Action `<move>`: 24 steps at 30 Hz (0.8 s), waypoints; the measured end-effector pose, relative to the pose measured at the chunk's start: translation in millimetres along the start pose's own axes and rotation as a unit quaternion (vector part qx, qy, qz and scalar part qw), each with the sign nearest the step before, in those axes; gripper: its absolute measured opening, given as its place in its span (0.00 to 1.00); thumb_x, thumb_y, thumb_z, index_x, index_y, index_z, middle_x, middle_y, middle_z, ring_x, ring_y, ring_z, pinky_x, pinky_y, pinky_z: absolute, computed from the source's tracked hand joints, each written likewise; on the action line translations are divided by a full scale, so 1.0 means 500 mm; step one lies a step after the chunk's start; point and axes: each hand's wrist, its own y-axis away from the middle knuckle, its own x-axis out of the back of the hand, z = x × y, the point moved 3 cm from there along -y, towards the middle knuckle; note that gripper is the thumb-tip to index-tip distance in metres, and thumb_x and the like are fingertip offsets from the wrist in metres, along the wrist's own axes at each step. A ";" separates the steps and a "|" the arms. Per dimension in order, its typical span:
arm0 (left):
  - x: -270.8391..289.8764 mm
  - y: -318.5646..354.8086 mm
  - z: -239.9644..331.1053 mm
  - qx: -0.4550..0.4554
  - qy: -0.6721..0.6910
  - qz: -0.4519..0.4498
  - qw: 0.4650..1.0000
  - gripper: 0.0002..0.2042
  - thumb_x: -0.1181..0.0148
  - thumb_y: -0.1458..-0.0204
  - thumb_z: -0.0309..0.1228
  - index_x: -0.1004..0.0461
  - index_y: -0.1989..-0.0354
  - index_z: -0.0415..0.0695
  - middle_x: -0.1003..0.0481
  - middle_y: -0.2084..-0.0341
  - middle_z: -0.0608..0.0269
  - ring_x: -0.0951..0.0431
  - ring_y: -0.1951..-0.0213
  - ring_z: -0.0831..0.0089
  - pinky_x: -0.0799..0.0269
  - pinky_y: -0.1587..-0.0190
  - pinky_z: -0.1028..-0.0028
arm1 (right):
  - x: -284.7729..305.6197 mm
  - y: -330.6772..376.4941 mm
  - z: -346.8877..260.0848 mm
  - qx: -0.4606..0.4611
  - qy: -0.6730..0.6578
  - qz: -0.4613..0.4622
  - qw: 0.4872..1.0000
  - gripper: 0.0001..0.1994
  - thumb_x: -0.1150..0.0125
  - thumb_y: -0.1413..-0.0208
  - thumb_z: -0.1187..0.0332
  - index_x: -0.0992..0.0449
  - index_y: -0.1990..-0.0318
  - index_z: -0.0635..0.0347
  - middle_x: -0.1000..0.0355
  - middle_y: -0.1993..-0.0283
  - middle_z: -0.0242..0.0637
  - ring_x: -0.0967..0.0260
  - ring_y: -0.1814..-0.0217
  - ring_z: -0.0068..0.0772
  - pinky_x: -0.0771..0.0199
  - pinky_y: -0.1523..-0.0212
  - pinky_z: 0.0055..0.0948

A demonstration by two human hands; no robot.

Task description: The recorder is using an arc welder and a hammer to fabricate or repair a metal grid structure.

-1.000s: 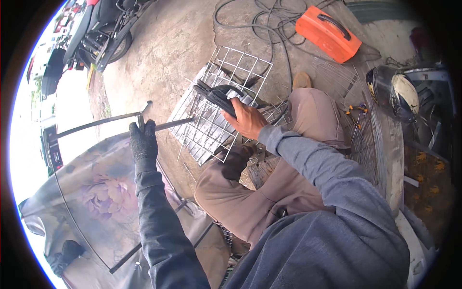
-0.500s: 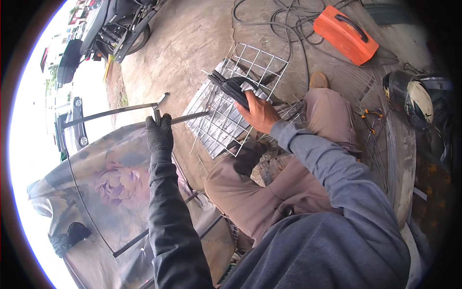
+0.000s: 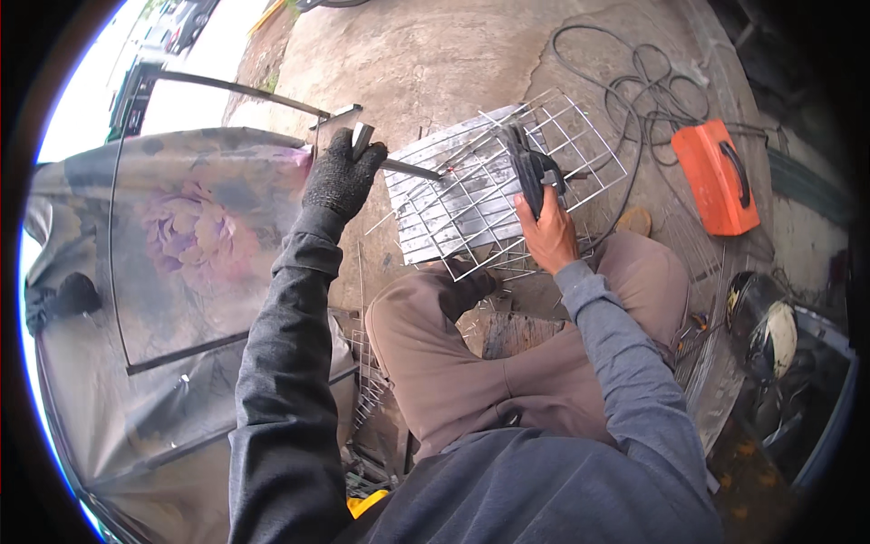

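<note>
My left hand point(image 3: 343, 179), in a dark knitted glove, is closed around a grey metal bar point(image 3: 410, 169). The bar's far end rests at the wire mesh point(image 3: 497, 201), beside a small red glowing spot. A short metal stub stands up out of the same fist. Bare, my right hand point(image 3: 549, 236) grips a black tool point(image 3: 526, 168) by its handle, above the mesh's right half; its exact kind is unclear. The mesh lies over a ridged silvery sheet point(image 3: 426, 222) on the ground before my legs.
An orange machine point(image 3: 711, 181) with a black handle stands at right, beside looped dark cables point(image 3: 634, 95). At left, flower-printed cloth point(image 3: 195, 227) lies behind a thin metal frame point(image 3: 240, 88). A helmet point(image 3: 766, 317) and loose wires are at my right. A wood block point(image 3: 521, 335) sits between my legs.
The whole view has shifted and turned. My right hand has turned the black tool more upright and moved it over the mesh's right half. My left hand still holds the bar.
</note>
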 end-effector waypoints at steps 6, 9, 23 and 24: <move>-0.006 0.123 -0.067 0.105 0.128 0.119 0.979 0.20 0.34 0.42 0.47 0.25 0.57 0.41 0.20 0.69 0.47 0.17 0.63 0.51 0.26 0.59 0.57 | -0.022 0.022 0.031 -0.034 -0.010 -0.078 0.996 0.24 0.46 0.31 0.48 0.35 0.44 0.63 0.22 0.61 0.64 0.24 0.59 0.72 0.26 0.60 0.59; -0.021 0.196 -0.133 0.139 0.167 0.188 0.958 0.18 0.32 0.42 0.44 0.25 0.60 0.40 0.24 0.72 0.53 0.21 0.68 0.63 0.27 0.63 0.62 | -0.034 0.034 0.022 -0.006 0.000 -0.098 0.995 0.23 0.45 0.31 0.49 0.34 0.46 0.63 0.23 0.65 0.64 0.24 0.61 0.72 0.27 0.63 0.59; -0.002 0.250 -0.216 0.159 0.111 0.152 0.969 0.23 0.35 0.40 0.50 0.28 0.48 0.45 0.19 0.60 0.42 0.19 0.54 0.41 0.25 0.54 0.52 | -0.063 0.086 0.015 0.013 0.058 -0.158 0.986 0.19 0.44 0.29 0.54 0.31 0.48 0.64 0.18 0.55 0.46 0.20 0.52 0.53 0.24 0.50 0.45; -0.005 0.254 -0.218 0.163 0.116 0.155 0.967 0.23 0.35 0.40 0.50 0.28 0.48 0.45 0.19 0.60 0.42 0.19 0.54 0.41 0.25 0.54 0.52 | -0.065 0.086 0.016 0.017 0.063 -0.161 0.985 0.19 0.44 0.29 0.54 0.31 0.48 0.64 0.18 0.55 0.46 0.20 0.52 0.53 0.24 0.50 0.45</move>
